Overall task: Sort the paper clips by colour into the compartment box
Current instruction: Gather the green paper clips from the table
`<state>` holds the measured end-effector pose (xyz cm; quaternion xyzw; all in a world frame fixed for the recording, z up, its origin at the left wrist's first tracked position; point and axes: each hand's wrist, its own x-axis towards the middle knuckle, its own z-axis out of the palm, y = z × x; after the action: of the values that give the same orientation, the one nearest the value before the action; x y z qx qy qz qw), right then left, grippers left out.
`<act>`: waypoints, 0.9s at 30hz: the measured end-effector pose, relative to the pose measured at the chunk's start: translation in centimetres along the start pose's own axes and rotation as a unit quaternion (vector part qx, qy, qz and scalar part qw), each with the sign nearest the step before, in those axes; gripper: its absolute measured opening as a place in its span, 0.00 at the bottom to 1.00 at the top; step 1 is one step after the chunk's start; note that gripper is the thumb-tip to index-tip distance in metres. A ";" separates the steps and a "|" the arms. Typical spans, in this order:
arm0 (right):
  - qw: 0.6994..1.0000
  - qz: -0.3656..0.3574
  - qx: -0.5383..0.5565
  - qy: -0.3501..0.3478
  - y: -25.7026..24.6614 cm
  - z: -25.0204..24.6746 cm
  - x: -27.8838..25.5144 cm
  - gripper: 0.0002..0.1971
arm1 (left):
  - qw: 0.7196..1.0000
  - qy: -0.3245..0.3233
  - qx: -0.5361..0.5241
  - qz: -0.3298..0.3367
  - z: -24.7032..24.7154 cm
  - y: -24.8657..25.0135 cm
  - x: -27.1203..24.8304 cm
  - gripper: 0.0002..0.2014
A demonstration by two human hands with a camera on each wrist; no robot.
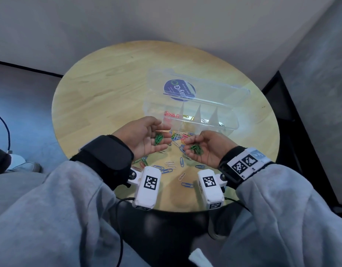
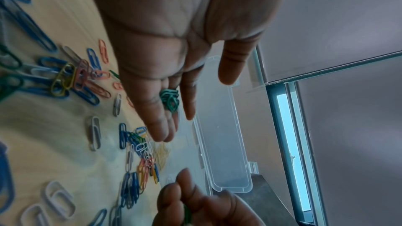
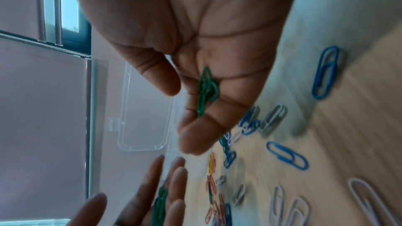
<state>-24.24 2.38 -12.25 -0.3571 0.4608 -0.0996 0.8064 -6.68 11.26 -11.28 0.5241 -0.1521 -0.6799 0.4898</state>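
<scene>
My left hand [image 1: 164, 136] is held palm up over the table with its fingers nearly straight, and a small bunch of green paper clips [image 1: 158, 139] [image 2: 170, 100] lies on them. My right hand [image 1: 193, 141] [image 3: 182, 116], also palm up, curls its fingers around a second bunch of green clips [image 1: 196, 149] [image 3: 206, 88]. Just beyond both hands stands the clear compartment box [image 1: 229, 130] with its lid [image 1: 204, 87] open. Red clips [image 1: 171, 114] lie in its left compartment and yellow ones [image 1: 187, 117] in the one beside it.
Loose clips in mixed colours [image 1: 178, 138] lie on the round wooden table [image 1: 108, 89] between and under my hands, with blue and white ones [image 1: 170, 166] nearer the front edge. A wall stands behind the table.
</scene>
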 end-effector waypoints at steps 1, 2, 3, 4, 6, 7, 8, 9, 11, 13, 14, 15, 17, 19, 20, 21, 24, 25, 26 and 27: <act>1.000 -0.005 0.012 -0.004 -0.1 -0.1 -0.2 0.18 | 1.000 -0.005 -0.002 -0.002 0.0 0.0 0.1 0.17; 1.000 -0.009 0.022 -0.006 -0.3 -0.3 -0.4 0.20 | 1.000 -0.008 -0.006 -0.002 0.0 0.0 0.2 0.18; 0.999 -0.016 0.030 -0.007 -0.5 -0.5 -0.6 0.21 | 1.000 -0.010 -0.010 -0.002 0.0 0.0 0.3 0.19; 0.999 -0.024 0.039 -0.006 -0.7 -0.9 -0.9 0.22 | 1.000 -0.010 -0.014 0.000 0.0 0.1 0.4 0.20; 0.997 -0.051 0.060 0.003 -1.3 -1.7 -1.5 0.22 | 1.000 -0.014 -0.025 0.005 0.2 0.3 0.6 0.21; 0.995 -0.067 0.072 0.006 -1.7 -2.1 -1.9 0.21 | 0.999 -0.018 -0.032 0.008 0.4 0.5 0.7 0.22; 0.993 -0.083 0.082 0.007 -2.1 -2.6 -2.2 0.20 | 0.999 -0.024 -0.039 0.010 0.7 0.8 0.9 0.22; 0.991 -0.097 0.091 0.008 -2.6 -3.1 -2.5 0.22 | 0.999 -0.029 -0.044 0.013 1.1 1.1 1.1 0.23; 0.987 -0.126 0.098 0.019 -3.8 -4.2 -3.0 0.26 | 0.998 -0.039 -0.052 0.019 2.1 1.8 1.7 0.24; 0.982 -0.152 0.099 0.048 -5.0 -5.2 -3.3 0.27 | 0.998 -0.046 -0.044 0.024 3.4 2.5 2.5 0.25; 0.980 -0.160 0.094 0.070 -5.5 -5.7 -3.3 0.27 | 0.998 -0.048 -0.033 0.025 4.2 2.7 2.9 0.25; 0.978 -0.163 0.088 0.093 -5.9 -6.5 -3.1 0.26 | 0.998 -0.050 -0.018 0.025 5.1 3.0 3.6 0.25; 0.976 -0.162 0.079 0.126 -6.5 -7.6 -2.6 0.23 | 0.998 -0.054 0.011 0.022 7.0 3.3 4.8 0.25; 0.976 -0.160 0.068 0.135 -6.9 -8.4 -2.0 0.22 | 0.997 -0.064 0.037 0.019 8.8 3.5 6.0 0.25; 0.976 -0.160 0.058 0.134 -7.1 -8.7 -1.8 0.22 | 0.996 -0.070 0.048 0.016 9.6 3.6 6.7 0.25; 0.977 -0.161 0.050 0.131 -7.2 -9.0 -1.6 0.22 | 0.996 -0.075 0.056 0.014 10.3 3.6 7.3 0.25; 0.978 -0.170 0.046 0.115 -7.6 -9.5 -1.0 0.21 | 0.994 -0.083 0.067 0.010 12.3 3.9 8.8 0.25; 0.977 -0.173 0.054 0.116 -7.8 -10.2 -0.9 0.19 | 0.994 -0.083 0.065 0.003 13.3 3.8 9.5 0.25; 0.976 -0.178 0.054 0.113 -7.8 -10.1 -0.8 0.17 | 0.995 -0.081 0.064 0.005 13.5 3.9 9.5 0.24; 0.976 -0.180 0.056 0.112 -7.9 -10.3 -0.7 0.15 | 0.995 -0.080 0.063 0.005 13.9 3.9 9.8 0.24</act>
<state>-31.66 -7.96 -9.84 -0.3748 0.4697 -0.3080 0.7376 -16.43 -2.96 -8.43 0.4972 -0.2357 -0.7064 0.4453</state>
